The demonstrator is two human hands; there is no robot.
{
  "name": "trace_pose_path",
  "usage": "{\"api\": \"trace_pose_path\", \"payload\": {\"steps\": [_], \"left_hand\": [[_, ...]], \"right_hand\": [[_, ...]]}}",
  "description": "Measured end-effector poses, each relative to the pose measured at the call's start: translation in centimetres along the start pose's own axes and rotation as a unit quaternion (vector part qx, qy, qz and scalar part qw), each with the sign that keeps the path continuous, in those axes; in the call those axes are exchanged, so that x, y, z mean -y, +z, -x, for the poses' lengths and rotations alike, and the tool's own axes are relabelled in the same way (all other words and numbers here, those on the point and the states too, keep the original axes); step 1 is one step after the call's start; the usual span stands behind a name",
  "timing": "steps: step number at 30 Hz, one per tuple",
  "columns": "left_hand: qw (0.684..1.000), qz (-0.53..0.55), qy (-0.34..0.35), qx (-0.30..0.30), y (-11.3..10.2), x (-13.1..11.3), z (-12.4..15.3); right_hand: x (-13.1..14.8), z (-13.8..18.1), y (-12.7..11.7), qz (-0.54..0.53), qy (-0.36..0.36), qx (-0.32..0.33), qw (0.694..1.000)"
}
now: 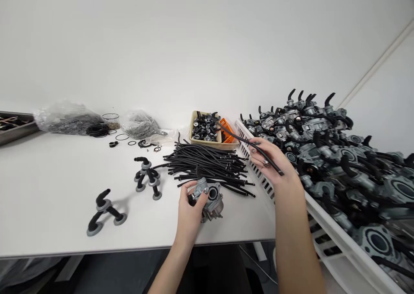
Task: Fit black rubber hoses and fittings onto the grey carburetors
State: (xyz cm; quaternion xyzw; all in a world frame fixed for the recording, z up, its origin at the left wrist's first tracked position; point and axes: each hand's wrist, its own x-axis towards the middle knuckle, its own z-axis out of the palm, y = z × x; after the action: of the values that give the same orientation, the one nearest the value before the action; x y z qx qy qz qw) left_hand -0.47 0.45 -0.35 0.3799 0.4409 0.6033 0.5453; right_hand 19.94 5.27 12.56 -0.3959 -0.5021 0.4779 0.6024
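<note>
My left hand (190, 210) is closed round a grey metal carburetor (209, 200) that rests near the front edge of the white table (58, 186). My right hand (270, 158) is raised just right of it and pinches a thin black rubber hose (249, 143), which slants up to the left. Between and behind the hands lies a pile of the same black hoses (207, 163).
A white slatted crate (326, 225) heaped with carburetors (339, 156) fills the right side. A beige tray (208, 132) of small black parts stands behind the hoses. Black-and-grey fittings (147, 177), another set (103, 212), O-rings (122, 137), plastic bags (67, 119) and a dark tray (13, 125) lie to the left.
</note>
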Motion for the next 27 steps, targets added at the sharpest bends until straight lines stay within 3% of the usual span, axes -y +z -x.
{"api": "trace_pose_path", "payload": {"steps": [4, 8, 15, 21, 27], "left_hand": [[1.0, 0.014, 0.003, -0.026, -0.1, 0.2, -0.3], [0.998, 0.031, -0.006, -0.048, 0.1, 0.2, -0.3], [0.998, 0.026, -0.008, -0.063, 0.2, 0.2, -0.2], [0.998, -0.018, 0.029, -0.061, 0.2, 0.5, -0.2], [0.996, -0.045, 0.041, -0.064, 0.5, 0.3, 0.0]], "right_hand": [[-2.5, 4.3, -0.8, -0.094, -0.052, -0.072, 0.992], [-6.0, 7.9, -0.4, -0.096, -0.024, -0.131, 0.986], [-11.2, 10.8, 0.8, -0.074, -0.045, -0.126, 0.988], [-12.6, 11.5, 0.9, -0.045, -0.127, -0.132, 0.982], [-12.5, 11.5, 1.0, -0.039, -0.156, -0.145, 0.976]]}}
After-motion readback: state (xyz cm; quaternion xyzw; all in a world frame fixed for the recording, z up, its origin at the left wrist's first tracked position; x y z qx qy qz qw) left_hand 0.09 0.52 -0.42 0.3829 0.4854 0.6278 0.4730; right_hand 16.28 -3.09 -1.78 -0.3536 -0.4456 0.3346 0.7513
